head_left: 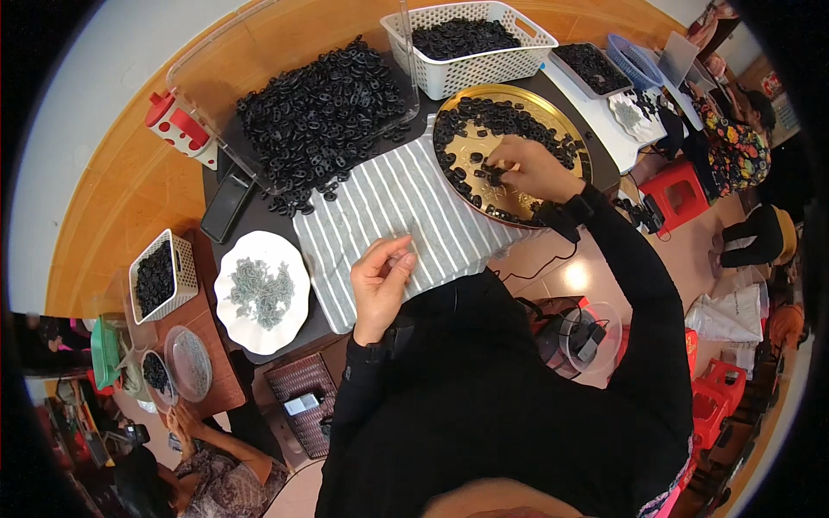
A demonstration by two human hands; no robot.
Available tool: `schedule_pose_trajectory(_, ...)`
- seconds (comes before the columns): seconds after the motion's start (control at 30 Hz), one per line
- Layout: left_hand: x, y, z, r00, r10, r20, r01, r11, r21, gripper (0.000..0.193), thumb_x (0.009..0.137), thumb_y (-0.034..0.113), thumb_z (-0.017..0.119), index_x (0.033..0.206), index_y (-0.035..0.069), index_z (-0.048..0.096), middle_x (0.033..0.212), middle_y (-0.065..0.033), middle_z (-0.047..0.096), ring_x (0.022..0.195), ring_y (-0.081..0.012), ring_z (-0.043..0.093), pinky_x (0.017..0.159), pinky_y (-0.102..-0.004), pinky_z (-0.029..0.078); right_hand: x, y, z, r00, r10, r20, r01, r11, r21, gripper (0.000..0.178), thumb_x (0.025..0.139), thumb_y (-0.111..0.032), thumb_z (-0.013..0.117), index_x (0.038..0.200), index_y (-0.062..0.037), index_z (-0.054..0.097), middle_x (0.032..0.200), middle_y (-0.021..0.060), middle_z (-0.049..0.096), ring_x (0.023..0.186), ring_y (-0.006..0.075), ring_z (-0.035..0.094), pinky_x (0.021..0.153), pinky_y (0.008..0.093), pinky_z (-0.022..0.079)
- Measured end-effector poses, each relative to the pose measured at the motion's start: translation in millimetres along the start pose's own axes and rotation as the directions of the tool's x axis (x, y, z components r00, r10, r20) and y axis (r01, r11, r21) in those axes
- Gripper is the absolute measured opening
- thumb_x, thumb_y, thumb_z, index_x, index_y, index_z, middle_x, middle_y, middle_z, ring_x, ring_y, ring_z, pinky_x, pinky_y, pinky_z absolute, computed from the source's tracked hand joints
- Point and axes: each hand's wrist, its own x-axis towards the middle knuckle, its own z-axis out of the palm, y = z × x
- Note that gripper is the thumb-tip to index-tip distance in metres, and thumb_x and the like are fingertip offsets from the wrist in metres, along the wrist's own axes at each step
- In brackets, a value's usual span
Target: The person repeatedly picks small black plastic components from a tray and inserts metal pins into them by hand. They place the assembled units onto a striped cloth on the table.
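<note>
My right hand [531, 168] reaches into a round golden tray [518, 102] scattered with small black rings, its fingertips pinching at a few of them near the tray's middle. My left hand [382, 278] hovers over a grey-and-white striped cloth [414, 203], fingers curled together around something tiny that I cannot make out. A big heap of the same black rings [319, 108] lies in a clear tray behind the cloth. A white scalloped plate [262, 292] with small grey pieces sits left of my left hand.
A white basket [471, 43] of black rings stands at the back. A black phone [226, 205], a red-and-white container [183, 128] and a small white basket [162, 276] are on the left. Other people work at the right and lower left. Red stools stand on the right.
</note>
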Motion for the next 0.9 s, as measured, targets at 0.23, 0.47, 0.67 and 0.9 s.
schedule_pose_trajectory(0.23, 1.6, 1.6, 1.4, 1.000, -0.006, 0.003, 0.006, 1.000, 0.013, 0.024, 0.087, -0.003, 0.065, 0.111, 0.000, 0.067, 0.082, -0.0002, 0.055, 0.065, -0.0051, 0.050, 0.056, -0.0185, 0.041, -3.1, 23.1, -1.9, 0.992, 0.034, -0.125, -0.058, 0.980, -0.192, 0.014, 0.076, 0.001, 0.065, 0.090, 0.0014, 0.064, 0.086, 0.0149, 0.061, 0.078, 0.0311, 0.063, 0.068, 0.0376, 0.050)
schedule_pose_trajectory(0.47, 2.3, 1.0, 0.3, 1.000, -0.004, 0.011, 0.004, 1.000, 0.027, 0.024, 0.088, -0.002, 0.065, 0.111, 0.000, 0.067, 0.084, 0.0000, 0.055, 0.065, -0.0049, 0.050, 0.056, -0.0186, 0.041, 11.9, 13.7, 1.3, 0.990, 0.032, -0.140, -0.069, 0.961, -0.270, 0.013, 0.076, -0.008, 0.066, 0.087, -0.0004, 0.065, 0.084, 0.0174, 0.063, 0.081, 0.0353, 0.062, 0.070, 0.0430, 0.049)
schedule_pose_trajectory(0.67, 2.1, 0.1, 0.2, 1.000, -0.005, 0.015, 0.004, 1.000, 0.012, 0.023, 0.088, -0.002, 0.064, 0.111, -0.001, 0.067, 0.084, 0.0003, 0.055, 0.065, -0.0048, 0.050, 0.057, -0.0183, 0.041, 30.6, 6.0, 11.6, 0.960, 0.278, 0.025, -0.253, 0.903, -0.348, 0.017, 0.077, -0.014, 0.066, 0.085, -0.0006, 0.063, 0.084, 0.0205, 0.064, 0.084, 0.0388, 0.063, 0.071, 0.0474, 0.049)
schedule_pose_trajectory(0.9, 1.3, -1.2, 0.0, 1.000, -0.001, 0.010, 0.001, 1.000, 0.014, 0.023, 0.088, -0.002, 0.065, 0.111, -0.001, 0.068, 0.083, 0.0003, 0.055, 0.065, -0.0050, 0.050, 0.058, -0.0186, 0.040, 30.9, 16.3, 16.5, 0.991, 0.137, -0.003, -0.134, 0.962, -0.238, 0.013, 0.074, -0.006, 0.065, 0.086, -0.0012, 0.063, 0.075, 0.0160, 0.064, 0.073, 0.0337, 0.064, 0.066, 0.0415, 0.049)
